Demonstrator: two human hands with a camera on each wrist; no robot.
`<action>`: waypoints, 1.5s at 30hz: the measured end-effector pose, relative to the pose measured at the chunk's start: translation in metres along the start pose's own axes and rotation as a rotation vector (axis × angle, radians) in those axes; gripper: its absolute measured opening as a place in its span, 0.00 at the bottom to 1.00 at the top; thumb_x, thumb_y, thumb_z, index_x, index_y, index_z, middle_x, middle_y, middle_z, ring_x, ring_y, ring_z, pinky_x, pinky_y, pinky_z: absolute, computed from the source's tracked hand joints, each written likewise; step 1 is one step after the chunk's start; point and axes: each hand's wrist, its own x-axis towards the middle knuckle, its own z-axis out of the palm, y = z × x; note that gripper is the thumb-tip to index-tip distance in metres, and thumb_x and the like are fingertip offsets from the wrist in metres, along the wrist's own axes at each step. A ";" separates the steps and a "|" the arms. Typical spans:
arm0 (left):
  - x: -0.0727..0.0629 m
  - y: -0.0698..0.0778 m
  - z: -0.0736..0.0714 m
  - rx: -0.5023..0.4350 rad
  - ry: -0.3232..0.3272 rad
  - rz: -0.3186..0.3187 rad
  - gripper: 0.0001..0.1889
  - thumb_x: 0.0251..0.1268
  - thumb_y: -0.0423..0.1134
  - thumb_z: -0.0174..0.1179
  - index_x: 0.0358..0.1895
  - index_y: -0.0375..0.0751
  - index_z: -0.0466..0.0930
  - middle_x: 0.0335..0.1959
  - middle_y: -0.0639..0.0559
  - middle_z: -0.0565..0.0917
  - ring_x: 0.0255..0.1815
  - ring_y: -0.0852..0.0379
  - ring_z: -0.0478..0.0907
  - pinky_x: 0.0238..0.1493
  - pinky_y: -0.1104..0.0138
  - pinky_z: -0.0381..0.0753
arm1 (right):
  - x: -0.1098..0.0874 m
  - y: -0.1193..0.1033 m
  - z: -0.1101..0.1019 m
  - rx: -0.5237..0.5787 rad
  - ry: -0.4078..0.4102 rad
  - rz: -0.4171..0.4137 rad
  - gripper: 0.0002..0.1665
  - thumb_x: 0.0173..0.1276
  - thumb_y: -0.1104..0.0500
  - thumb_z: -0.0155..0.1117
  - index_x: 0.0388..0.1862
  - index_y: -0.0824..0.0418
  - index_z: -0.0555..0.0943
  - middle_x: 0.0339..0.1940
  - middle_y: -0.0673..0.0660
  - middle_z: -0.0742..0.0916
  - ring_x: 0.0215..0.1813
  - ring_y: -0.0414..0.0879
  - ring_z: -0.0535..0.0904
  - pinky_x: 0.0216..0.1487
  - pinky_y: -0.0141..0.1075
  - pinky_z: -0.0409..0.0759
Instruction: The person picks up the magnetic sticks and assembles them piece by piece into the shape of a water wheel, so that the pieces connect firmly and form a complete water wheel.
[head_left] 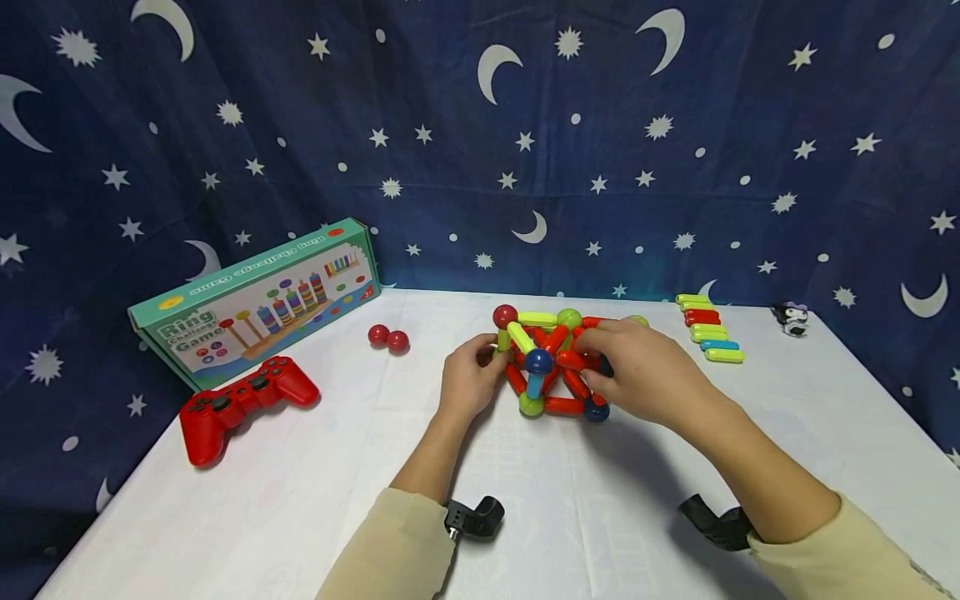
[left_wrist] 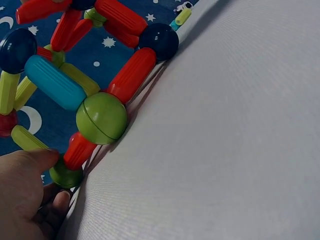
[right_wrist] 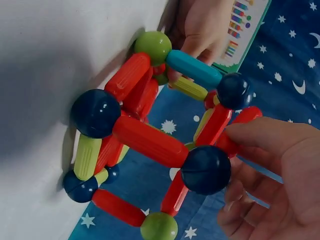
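Note:
A frame of magnetic rods and balls stands on the white table between both hands. At its left side my left hand pinches a low green ball, the thumb also lying by a yellow rod. My right hand, on the upper right side, pinches a red rod between thumb and fingers. One end of that rod is beside a dark blue ball; its other end points toward another blue ball, apart from it in the left wrist view. The right fingertips are partly hidden in the head view.
Two red balls lie left of the frame. Behind them stands a game box, with a red game controller before it. Several loose rods lie in a column at the back right, near a small black-and-white figure.

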 end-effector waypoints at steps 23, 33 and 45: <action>0.001 -0.003 -0.005 0.001 -0.004 -0.005 0.16 0.71 0.40 0.65 0.58 0.43 0.86 0.52 0.44 0.89 0.52 0.47 0.83 0.62 0.55 0.82 | 0.005 0.000 0.009 -0.066 0.029 0.028 0.16 0.61 0.56 0.78 0.48 0.54 0.90 0.41 0.55 0.84 0.41 0.50 0.78 0.34 0.40 0.82; 0.000 -0.003 -0.004 -0.008 0.002 -0.009 0.16 0.72 0.41 0.65 0.59 0.43 0.85 0.52 0.44 0.89 0.53 0.47 0.84 0.62 0.55 0.82 | 0.001 0.085 0.013 0.281 0.277 0.196 0.13 0.75 0.54 0.64 0.46 0.61 0.88 0.39 0.60 0.88 0.41 0.53 0.78 0.33 0.38 0.75; 0.001 0.000 0.001 0.000 -0.016 -0.012 0.18 0.72 0.42 0.65 0.61 0.44 0.84 0.53 0.44 0.88 0.53 0.47 0.83 0.63 0.56 0.82 | -0.034 0.203 0.041 0.069 -0.151 0.604 0.33 0.69 0.60 0.65 0.69 0.74 0.70 0.66 0.83 0.70 0.65 0.81 0.65 0.63 0.76 0.66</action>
